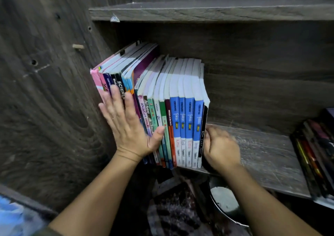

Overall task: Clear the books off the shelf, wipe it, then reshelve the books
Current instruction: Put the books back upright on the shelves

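A row of upright books stands at the left end of a dark wooden shelf, against the side wall. Pink, black and purple spines are at the left, several blue and white ones at the right. My left hand lies flat with straight fingers on the spines of the left books, thumb against the green spines. My right hand is at the right end of the row, its fingers curled round the outermost black book. The fingertips are hidden behind that book.
A second stack of dark books leans at the right end of the same shelf. Another shelf board runs above. Below the shelf edge I see a round dark bowl and a patterned rug.
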Motion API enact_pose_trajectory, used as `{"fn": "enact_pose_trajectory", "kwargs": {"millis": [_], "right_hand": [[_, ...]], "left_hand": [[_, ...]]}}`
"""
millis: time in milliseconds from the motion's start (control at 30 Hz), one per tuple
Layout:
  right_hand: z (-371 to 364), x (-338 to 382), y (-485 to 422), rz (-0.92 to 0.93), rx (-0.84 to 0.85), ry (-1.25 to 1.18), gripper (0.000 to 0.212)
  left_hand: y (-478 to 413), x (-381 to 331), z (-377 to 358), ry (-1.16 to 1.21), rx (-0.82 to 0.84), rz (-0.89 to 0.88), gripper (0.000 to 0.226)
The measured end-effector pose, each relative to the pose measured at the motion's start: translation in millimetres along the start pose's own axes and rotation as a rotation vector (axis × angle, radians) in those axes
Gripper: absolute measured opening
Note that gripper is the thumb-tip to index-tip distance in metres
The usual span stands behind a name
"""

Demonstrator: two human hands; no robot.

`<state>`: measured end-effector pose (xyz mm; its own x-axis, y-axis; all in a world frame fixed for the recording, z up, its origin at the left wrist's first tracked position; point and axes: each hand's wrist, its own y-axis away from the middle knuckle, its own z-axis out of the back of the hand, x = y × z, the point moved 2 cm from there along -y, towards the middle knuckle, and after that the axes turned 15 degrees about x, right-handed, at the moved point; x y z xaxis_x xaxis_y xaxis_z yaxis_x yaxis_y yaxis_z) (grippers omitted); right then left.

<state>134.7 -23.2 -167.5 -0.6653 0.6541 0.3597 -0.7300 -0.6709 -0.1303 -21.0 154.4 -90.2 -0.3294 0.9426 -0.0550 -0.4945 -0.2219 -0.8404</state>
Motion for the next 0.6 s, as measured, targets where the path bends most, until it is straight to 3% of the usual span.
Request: {"fn": "enact_pose_trajectory", "kwargs": {"millis": [100, 200, 300, 400, 600], "right_hand": [[-12, -29, 21, -0.135, 0.166, 0.311, 0.063], [-26, -73, 43, -0.266, 0.409, 0.250, 0.070], [-26, -87, 54, -0.180, 0.376, 0.260, 0.084], [-24, -86, 57, -0.162, 0.334, 0.265, 0.084], [-22, -85, 55, -0.165, 0.340, 0.247, 0.087]], "left_hand": [[-15, -25, 6, 0.003, -0.007, -0.135, 0.091], [-19, -65, 1, 0.010, 0.072, -0.192, 0.080], [-21, -84, -11, -0.102, 0.129, -0.130, 0.073], [-27, -79, -24, -0.229, 0.073, -0.067, 0.065], [-31, -81, -21, -0.229, 0.063, 0.004, 0.052]]}}
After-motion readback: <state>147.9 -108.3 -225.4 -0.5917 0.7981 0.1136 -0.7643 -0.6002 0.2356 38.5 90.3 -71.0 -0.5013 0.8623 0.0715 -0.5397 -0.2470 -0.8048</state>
